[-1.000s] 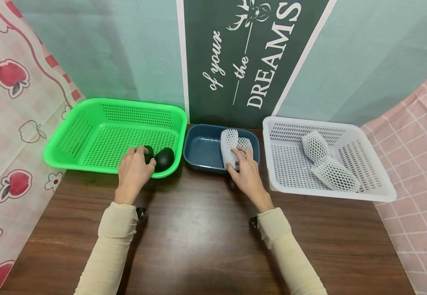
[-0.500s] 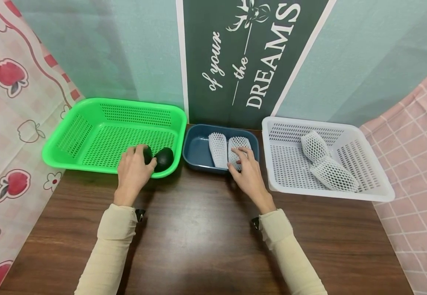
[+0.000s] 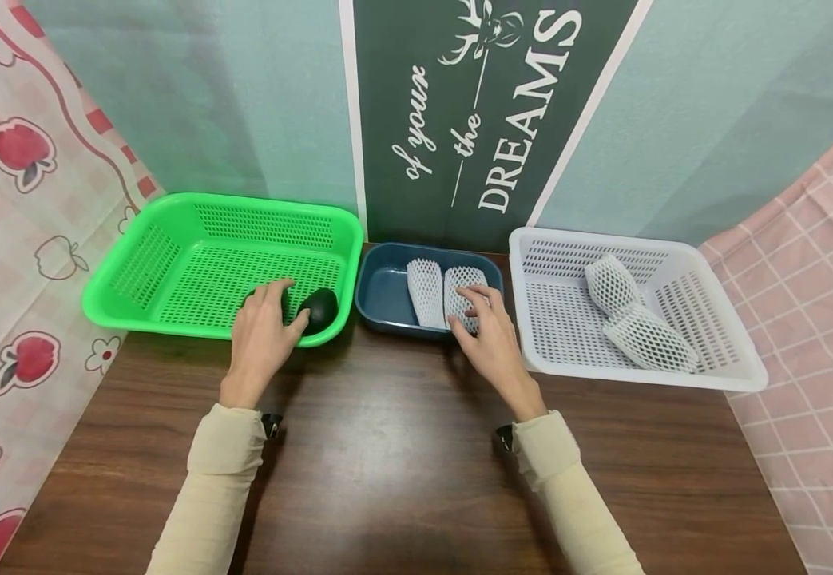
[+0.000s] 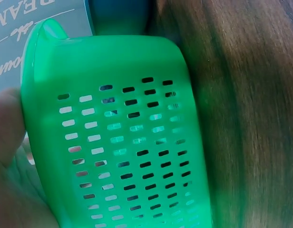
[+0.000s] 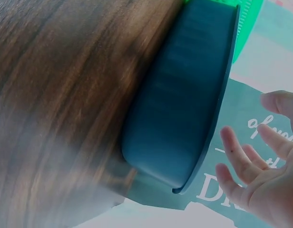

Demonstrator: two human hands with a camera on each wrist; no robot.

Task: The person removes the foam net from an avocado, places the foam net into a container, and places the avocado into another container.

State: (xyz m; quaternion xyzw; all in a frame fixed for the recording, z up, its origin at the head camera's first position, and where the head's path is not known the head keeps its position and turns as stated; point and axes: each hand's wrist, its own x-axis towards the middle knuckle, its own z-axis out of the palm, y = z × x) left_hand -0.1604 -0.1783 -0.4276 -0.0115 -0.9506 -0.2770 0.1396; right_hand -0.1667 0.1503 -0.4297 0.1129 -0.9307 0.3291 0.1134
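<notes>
In the head view, two black egg-shaped fruits, avocado-like, lie at the right end of the green basket (image 3: 225, 330). My left hand (image 3: 263, 331) is over its near rim, fingers apart. The thumb tip is right at the right-hand fruit (image 3: 320, 310); the other fruit (image 3: 284, 303) is mostly hidden behind the fingers. Over the dark blue tray (image 3: 387, 297), my right hand (image 3: 484, 339) hovers with spread fingers. Beneath it lies a white foam net sleeve (image 3: 462, 279), partly covered by the fingers, beside another foam net sleeve (image 3: 426, 291). The right wrist view shows that hand holding nothing.
A white basket (image 3: 553, 363) stands to the right, with two more foam net sleeves (image 3: 649, 342) in it. All three containers line up on the brown wooden table (image 3: 387, 479) against a printed cloth backdrop (image 3: 272, 104).
The right hand has let go of one foam net sleeve, which now lies further left in the tray beside the other, and has opened slightly. The left hand's fingers have spread from the fruit.
</notes>
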